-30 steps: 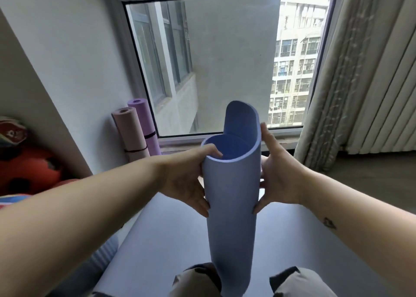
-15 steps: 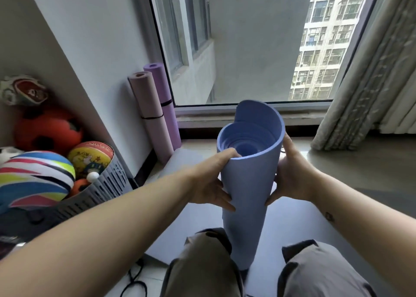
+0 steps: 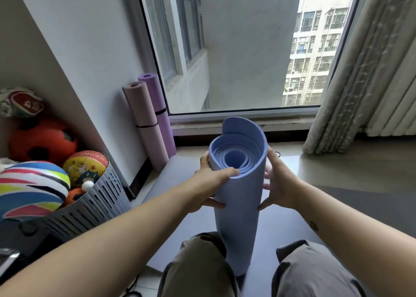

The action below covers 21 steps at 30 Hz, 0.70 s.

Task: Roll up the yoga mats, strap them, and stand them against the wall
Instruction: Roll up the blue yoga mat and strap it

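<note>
A rolled blue yoga mat (image 3: 238, 218) stands upright between my knees, its spiral top end facing me. My left hand (image 3: 210, 185) grips the roll near the top on its left side, thumb over the rim. My right hand (image 3: 278, 184) presses the right side, fingers wrapped around it. No strap shows on the blue roll. Against the wall by the window lean a pink rolled mat (image 3: 146, 125) and a purple rolled mat (image 3: 161, 114), each with a black strap. A grey mat (image 3: 180, 184) lies flat on the floor under the blue roll.
A grey slotted basket (image 3: 90, 206) with several balls sits at the left by the wall. A large window (image 3: 236, 49) faces me, and a curtain (image 3: 351, 76) hangs at the right. A black cable (image 3: 132, 290) lies on the floor by my left knee.
The view has tipped downward, so the roll's spiral end and the ball basket show. Both hands have kept their grip on the blue roll, which looks wound tighter.
</note>
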Each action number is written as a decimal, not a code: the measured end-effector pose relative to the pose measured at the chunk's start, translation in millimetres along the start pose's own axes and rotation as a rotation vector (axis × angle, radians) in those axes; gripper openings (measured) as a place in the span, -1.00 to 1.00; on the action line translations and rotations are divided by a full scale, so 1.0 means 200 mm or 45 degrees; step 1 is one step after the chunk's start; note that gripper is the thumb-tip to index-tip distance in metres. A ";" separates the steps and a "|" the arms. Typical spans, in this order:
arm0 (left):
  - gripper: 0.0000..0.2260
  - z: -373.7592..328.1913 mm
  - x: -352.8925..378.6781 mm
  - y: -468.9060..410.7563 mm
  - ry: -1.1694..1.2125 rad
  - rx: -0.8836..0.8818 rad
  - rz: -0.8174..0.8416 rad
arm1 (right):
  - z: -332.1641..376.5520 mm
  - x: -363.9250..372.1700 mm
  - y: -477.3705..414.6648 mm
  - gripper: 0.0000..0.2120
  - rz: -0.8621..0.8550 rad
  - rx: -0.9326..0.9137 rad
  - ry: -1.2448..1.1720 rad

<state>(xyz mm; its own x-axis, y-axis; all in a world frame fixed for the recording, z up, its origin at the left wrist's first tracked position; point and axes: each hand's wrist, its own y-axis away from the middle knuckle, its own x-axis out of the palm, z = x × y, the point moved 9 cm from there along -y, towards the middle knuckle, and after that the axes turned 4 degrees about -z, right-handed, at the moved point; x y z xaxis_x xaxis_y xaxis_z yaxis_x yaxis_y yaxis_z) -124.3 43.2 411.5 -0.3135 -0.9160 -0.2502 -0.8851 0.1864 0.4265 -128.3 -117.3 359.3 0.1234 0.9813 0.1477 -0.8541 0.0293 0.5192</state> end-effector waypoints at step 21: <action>-0.43 0.05 0.08 -0.08 -0.442 -0.110 0.149 | 0.12 -0.06 0.01 -0.44 0.196 0.058 0.229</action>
<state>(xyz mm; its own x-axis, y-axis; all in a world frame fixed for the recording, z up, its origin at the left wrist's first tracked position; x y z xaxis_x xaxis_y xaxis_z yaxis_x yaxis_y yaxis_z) -118.6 28.2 391.5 -0.5216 -0.7129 -0.4688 -0.8087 0.2381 0.5378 -119.4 -133.1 378.8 -0.1018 0.9918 0.0777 -0.8318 -0.1277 0.5402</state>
